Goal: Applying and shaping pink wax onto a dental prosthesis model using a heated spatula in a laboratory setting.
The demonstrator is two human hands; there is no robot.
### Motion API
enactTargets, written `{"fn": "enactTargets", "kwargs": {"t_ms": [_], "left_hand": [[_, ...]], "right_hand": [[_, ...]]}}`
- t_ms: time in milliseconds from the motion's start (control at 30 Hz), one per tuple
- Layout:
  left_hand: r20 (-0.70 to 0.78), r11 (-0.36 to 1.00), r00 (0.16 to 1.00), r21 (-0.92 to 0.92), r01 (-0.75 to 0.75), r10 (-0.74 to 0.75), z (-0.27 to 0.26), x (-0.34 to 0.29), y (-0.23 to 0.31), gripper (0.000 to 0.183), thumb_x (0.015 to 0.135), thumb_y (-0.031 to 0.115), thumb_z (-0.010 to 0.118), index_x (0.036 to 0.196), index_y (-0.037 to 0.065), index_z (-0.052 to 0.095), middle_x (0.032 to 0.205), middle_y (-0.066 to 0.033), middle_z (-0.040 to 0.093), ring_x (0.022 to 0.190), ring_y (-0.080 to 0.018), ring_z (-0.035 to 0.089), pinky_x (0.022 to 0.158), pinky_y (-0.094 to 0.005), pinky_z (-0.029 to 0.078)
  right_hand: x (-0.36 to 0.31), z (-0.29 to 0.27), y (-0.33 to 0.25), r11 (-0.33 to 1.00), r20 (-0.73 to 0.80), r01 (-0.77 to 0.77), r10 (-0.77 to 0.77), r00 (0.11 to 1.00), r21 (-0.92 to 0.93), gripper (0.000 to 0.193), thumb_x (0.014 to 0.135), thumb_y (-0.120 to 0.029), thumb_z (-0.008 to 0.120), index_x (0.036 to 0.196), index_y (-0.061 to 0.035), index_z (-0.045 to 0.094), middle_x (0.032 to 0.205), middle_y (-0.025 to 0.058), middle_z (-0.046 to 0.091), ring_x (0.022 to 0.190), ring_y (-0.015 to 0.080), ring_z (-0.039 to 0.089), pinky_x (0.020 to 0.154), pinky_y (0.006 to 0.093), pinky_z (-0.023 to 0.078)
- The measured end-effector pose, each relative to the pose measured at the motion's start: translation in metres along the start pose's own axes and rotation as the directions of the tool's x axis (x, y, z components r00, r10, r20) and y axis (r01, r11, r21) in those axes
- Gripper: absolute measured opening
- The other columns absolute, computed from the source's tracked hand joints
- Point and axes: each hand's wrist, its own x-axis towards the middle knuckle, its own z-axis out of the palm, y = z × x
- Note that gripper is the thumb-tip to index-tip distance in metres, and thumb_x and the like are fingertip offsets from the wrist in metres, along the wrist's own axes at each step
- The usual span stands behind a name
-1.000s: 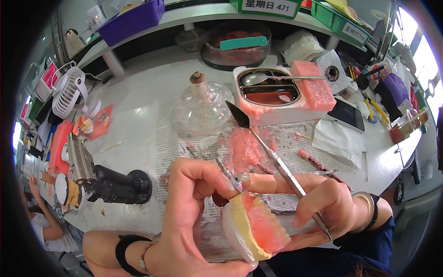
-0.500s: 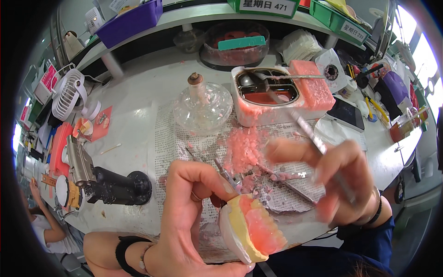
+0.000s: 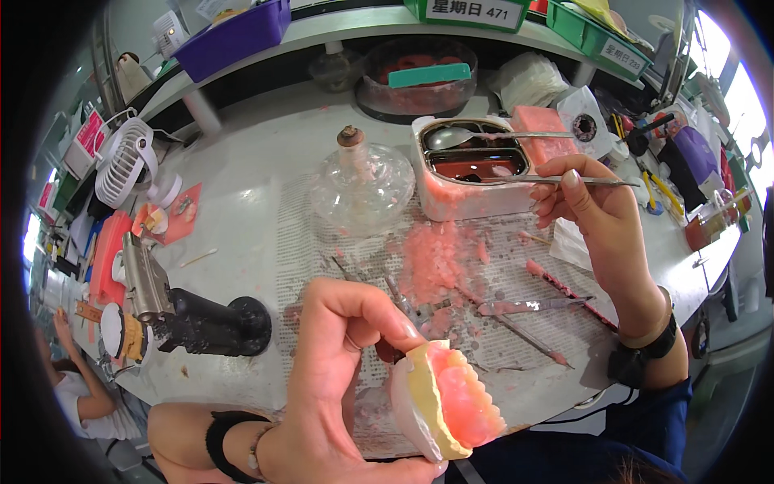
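Observation:
My left hand (image 3: 326, 375) grips a dental model (image 3: 415, 399) of white and yellow plaster between thumb and fingers. Glossy pink wax (image 3: 461, 399) and a row of artificial teeth (image 3: 476, 379) cover its right side. Up at the right, my right hand (image 3: 592, 211) pinches a slim metal wax spatula (image 3: 516, 179), whose tip reaches into the front compartment of a wax pot (image 3: 451, 203). Dark red liquid is in that compartment. Across the pot's back lies a metal spoon (image 3: 447, 138). Newspaper (image 3: 310, 250) below carries pink wax scraps (image 3: 433, 258) and several carving tools (image 3: 524, 335).
A glass spirit lamp (image 3: 363, 189) stands left of the pot. Further left are a black-based torch (image 3: 214, 323), a white fan (image 3: 125, 165) and a red box (image 3: 105, 262). A round bowl (image 3: 415, 101) sits behind. Another person's arm (image 3: 85, 375) shows at the far left.
My right hand has moved up and away from the model, bringing the spatula to the wax pot. My left hand still holds the model in nearly the same place.

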Motion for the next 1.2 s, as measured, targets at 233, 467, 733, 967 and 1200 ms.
{"fn": "enactTargets", "kwargs": {"t_ms": [233, 467, 733, 967, 1200], "left_hand": [[0.114, 0.997, 0.991, 0.024, -0.075, 0.071, -0.003, -0.002, -0.001, 0.073, 0.059, 0.002, 0.075, 0.116, 0.005, 0.03, 0.108, -0.0079, 0.043, 0.098, -0.0138, 0.048, 0.084, -0.0245, 0.04], [0.015, 1.0, 1.0, -0.016, -0.009, 0.009, 0.001, 0.0, -0.002, 0.076, 0.049, -0.004, 0.076, 0.106, 0.006, 0.026, 0.098, -0.0136, 0.05, 0.086, -0.019, 0.056, 0.078, -0.0297, 0.046], [0.04, 0.994, 0.993, 0.009, -0.11, 0.109, 0.004, -0.005, -0.005, 0.073, 0.056, 0.002, 0.077, 0.11, 0.005, 0.028, 0.103, -0.0132, 0.048, 0.09, -0.0185, 0.053, 0.08, -0.0288, 0.044], [0.189, 0.844, 0.949, 0.438, -0.31, 0.251, -0.002, -0.005, 0.007, 0.067, 0.058, -0.004, 0.068, 0.113, 0.002, 0.03, 0.104, -0.0136, 0.045, 0.09, -0.0187, 0.052, 0.082, -0.0297, 0.043], [0.235, 0.75, 0.929, 0.549, -0.369, 0.286, -0.003, 0.0, 0.003, 0.065, 0.058, -0.003, 0.069, 0.11, 0.002, 0.031, 0.101, -0.0147, 0.048, 0.088, -0.019, 0.053, 0.081, -0.0297, 0.044]], "right_hand": [[0.003, -0.004, 0.003, 0.997, -0.082, -0.022, 0.028, 0.996, 0.077, 0.033, 0.095, -0.025, 0.051, 0.106, 0.0058, 0.058, 0.087, 0.0111, 0.064, 0.075, 0.0138, 0.06, 0.071, 0.0274, 0.051], [0.004, -0.005, 0.003, 0.982, -0.086, -0.008, 0.025, 0.996, 0.191, 0.034, 0.097, -0.025, 0.048, 0.105, 0.0063, 0.057, 0.088, 0.0126, 0.065, 0.077, 0.016, 0.062, 0.072, 0.0288, 0.052], [0.004, 0.005, 0.0, 0.95, -0.151, -0.213, 0.251, 0.956, 0.228, 0.034, 0.098, -0.024, 0.044, 0.104, 0.0082, 0.055, 0.096, 0.0181, 0.065, 0.082, 0.0187, 0.065, 0.077, 0.03, 0.053], [-0.02, 0.02, -0.032, 0.748, -0.08, -0.257, 0.382, 0.921, 0.612, 0.033, 0.101, -0.028, 0.034, 0.103, 0.0009, 0.051, 0.079, 0.006, 0.057, 0.063, 0.0094, 0.05, 0.053, 0.0235, 0.04], [-0.045, 0.021, -0.047, 0.922, 0.055, 0.061, -0.089, 0.995, 0.383, 0.038, 0.101, -0.028, 0.028, 0.089, 0.0024, 0.047, 0.067, 0.0152, 0.053, 0.051, 0.0138, 0.05, 0.046, 0.0225, 0.04]]}}
